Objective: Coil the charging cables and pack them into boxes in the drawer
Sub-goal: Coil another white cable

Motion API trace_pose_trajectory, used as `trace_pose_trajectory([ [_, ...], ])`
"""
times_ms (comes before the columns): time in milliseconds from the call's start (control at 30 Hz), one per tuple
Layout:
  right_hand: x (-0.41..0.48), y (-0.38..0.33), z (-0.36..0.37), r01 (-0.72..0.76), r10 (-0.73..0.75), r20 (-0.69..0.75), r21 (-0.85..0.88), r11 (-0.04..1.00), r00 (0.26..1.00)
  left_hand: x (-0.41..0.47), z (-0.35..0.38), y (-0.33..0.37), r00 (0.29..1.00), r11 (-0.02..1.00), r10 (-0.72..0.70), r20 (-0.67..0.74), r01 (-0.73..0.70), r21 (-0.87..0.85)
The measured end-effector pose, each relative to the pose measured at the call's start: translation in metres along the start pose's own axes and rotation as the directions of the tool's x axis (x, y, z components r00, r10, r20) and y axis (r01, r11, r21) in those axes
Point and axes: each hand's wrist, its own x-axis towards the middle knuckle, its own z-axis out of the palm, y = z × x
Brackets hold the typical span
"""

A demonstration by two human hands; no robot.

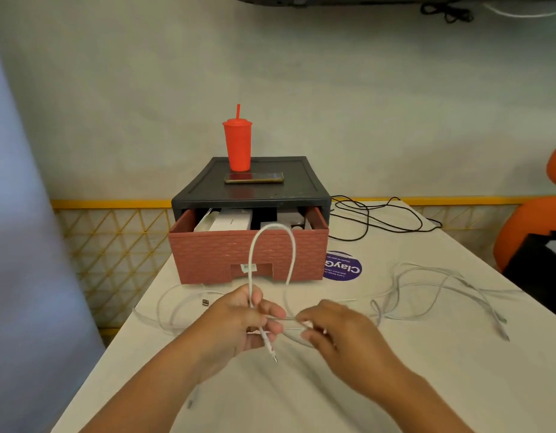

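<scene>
One thin white charging cable [273, 225] loops above the near middle of the pale tabletop [395, 385], its foot pinched in the left hand [239, 320] and its trailing strand in the right hand [342, 335]. Beyond stands one open brick-patterned drawer [208, 257] holding white boxes [230, 221], in one black cabinet [255, 195] carrying one orange lidded cup [237, 145] and one phone [254, 177]. A tangle of white cables [442, 285], too overlapped to count, lies toward the right edge, one black cable [367, 220] near the far right corner, before a grey wall [364, 104].
</scene>
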Motion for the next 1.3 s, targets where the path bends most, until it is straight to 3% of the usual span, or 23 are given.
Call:
trace_pose_trajectory([
  [100,-0.006,0.001,0.013,0.078,-0.077,0.033,-0.037,0.996,0.997,0.004,0.013,-0.007,0.996,0.996,-0.007,-0.092,-0.001,-0.091],
  [200,-0.009,0.003,0.019,0.152,-0.153,-0.085,-0.016,0.988,0.985,0.009,0.021,-0.017,0.990,0.998,0.021,-0.140,-0.012,0.067],
  [333,-0.007,0.007,0.015,0.111,-0.112,-0.391,-0.026,0.994,0.914,0.007,0.029,-0.025,0.999,0.967,0.034,0.005,-0.035,0.253],
  [400,-0.004,0.011,0.009,0.055,-0.052,-0.449,-0.008,0.998,0.892,0.005,0.030,-0.026,0.995,0.950,0.041,0.094,-0.068,0.303],
  [500,-0.005,0.029,0.003,-0.121,0.184,-0.395,0.179,0.976,0.900,0.005,0.027,-0.022,0.996,0.964,0.061,0.070,-0.077,0.254],
  [567,-0.011,0.054,0.006,-0.349,0.419,-0.277,0.269,0.898,0.864,0.007,0.025,-0.016,0.997,0.978,0.082,0.003,-0.081,0.190],
  [633,-0.019,0.082,0.010,-0.614,0.614,-0.058,0.007,0.789,0.787,0.008,0.023,-0.009,0.994,0.989,0.095,-0.050,-0.088,0.116],
  [667,-0.022,0.093,0.012,-0.650,0.665,0.026,-0.186,0.737,0.747,0.009,0.022,-0.005,0.994,0.993,0.091,-0.064,-0.086,0.077],
  [733,-0.025,0.106,0.013,-0.622,0.697,0.087,-0.384,0.682,0.711,0.012,0.022,0.005,0.994,0.997,0.082,-0.075,-0.082,0.001],
  [967,-0.019,0.120,0.000,-0.695,0.741,-0.056,-0.402,0.597,0.669,0.031,0.003,0.060,0.958,0.929,0.168,-0.234,-0.233,-0.288],
  [1100,0.003,0.130,-0.021,-0.775,0.768,-0.144,-0.242,0.584,0.624,0.034,-0.007,0.075,0.935,0.896,0.201,-0.294,-0.296,-0.330],
  [1300,0.044,0.154,-0.069,-0.825,0.812,-0.147,-0.104,0.555,0.565,0.028,-0.036,0.075,0.910,0.833,0.187,-0.371,-0.347,-0.431],
])
